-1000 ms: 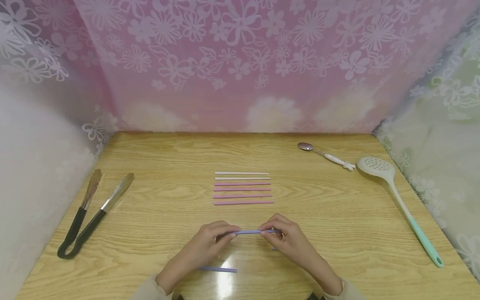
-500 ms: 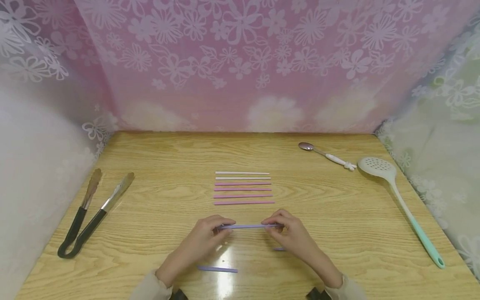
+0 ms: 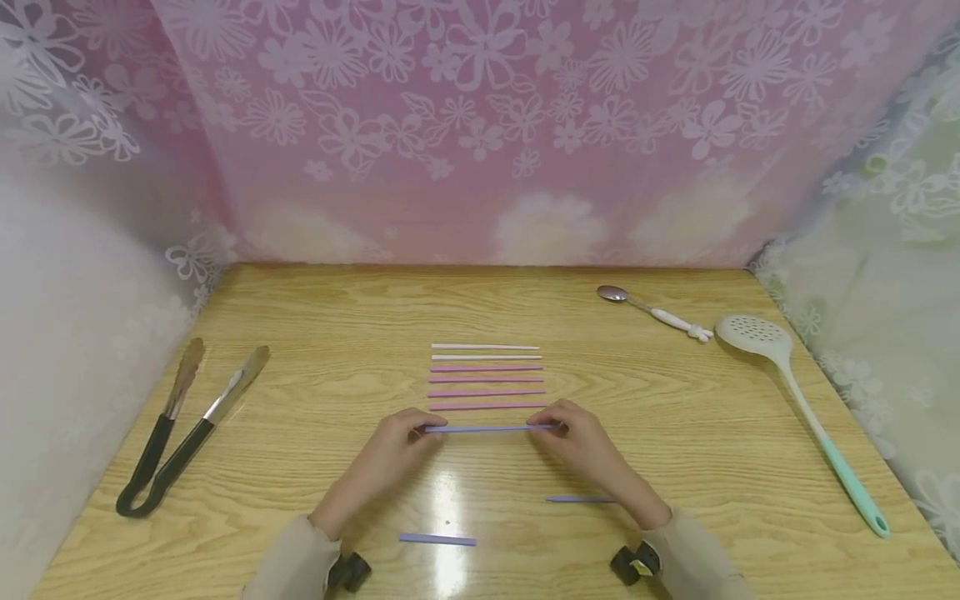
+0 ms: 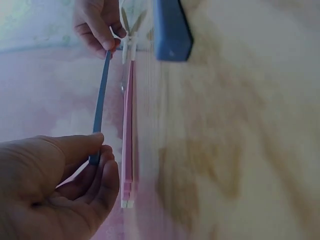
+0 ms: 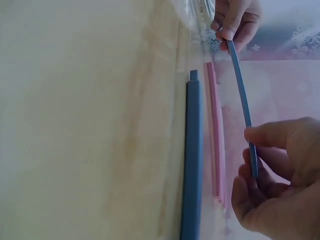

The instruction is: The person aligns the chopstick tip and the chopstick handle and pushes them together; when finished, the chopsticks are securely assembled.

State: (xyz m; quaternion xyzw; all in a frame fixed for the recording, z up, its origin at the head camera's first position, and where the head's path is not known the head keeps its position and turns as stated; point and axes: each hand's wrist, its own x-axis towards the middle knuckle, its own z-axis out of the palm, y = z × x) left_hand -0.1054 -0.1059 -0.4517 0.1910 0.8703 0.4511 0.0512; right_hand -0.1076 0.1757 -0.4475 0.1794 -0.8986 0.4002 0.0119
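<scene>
Both hands hold one blue-purple chopstick level, crosswise. My left hand pinches its left end between thumb and fingers, and my right hand pinches near the right end. In both wrist views the chopstick shows above the table. Just beyond it lies a row of chopsticks: several pink chopsticks nearer, two white chopsticks farther. A short blue-purple stick lies in front, between the forearms. Another blue-purple stick lies by the right forearm, which seems to cover its right end.
Black-handled tongs lie spread on the left of the wooden table. At the back right are a spoon with a white handle and a slotted skimmer with a mint handle. Floral cloth hangs along the back edge.
Both hands have moved forward with the chopstick, close to the nearest pink one. The left hand's grip now sits nearer the chopstick's end. More of the stick by the right forearm shows.
</scene>
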